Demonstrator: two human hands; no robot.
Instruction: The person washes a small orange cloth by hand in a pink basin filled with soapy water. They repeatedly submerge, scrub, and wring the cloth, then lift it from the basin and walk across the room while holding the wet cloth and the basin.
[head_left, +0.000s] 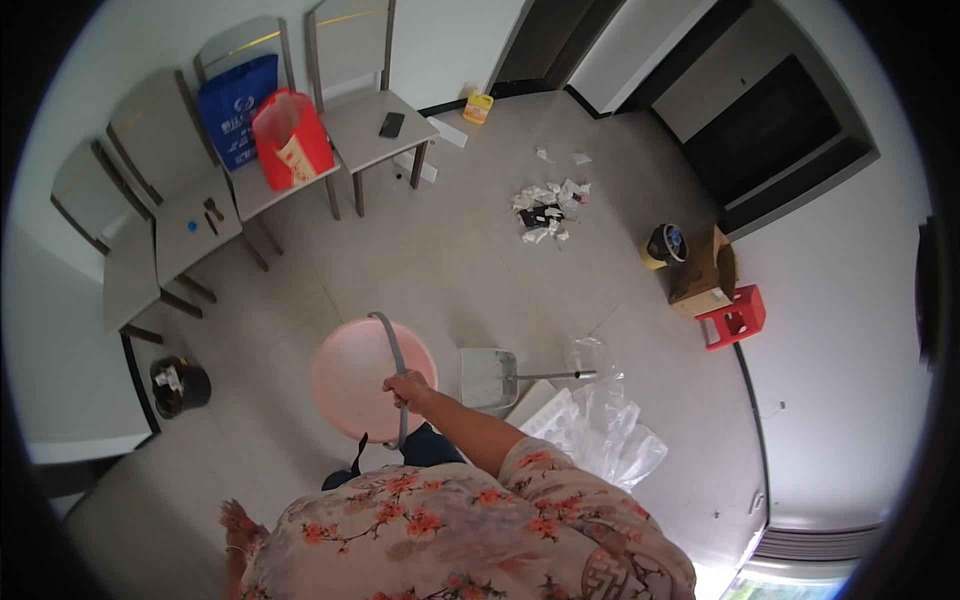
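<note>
My right hand (409, 391) grips the curved grey handle (395, 341) of a round pink plastic bucket (352, 375). The bucket is in front of my legs, and its handle arches over the rim. I cannot tell whether anything is inside. Lower left, beside my hip, my left hand (242, 523) hangs with its fingers spread and holds nothing. Just right of the bucket lies a grey dustpan (484, 379), its long metal handle (551, 376) pointing to the right.
Clear plastic sheeting (630, 435) lies right of my legs. Crumpled white paper and other litter (547, 210) form a pile ahead. Chairs (375, 131) line the left wall, one bearing a red bag (289, 142). Bins (180, 386), a cardboard box (701, 277) and a red stool (739, 319) stand at the sides.
</note>
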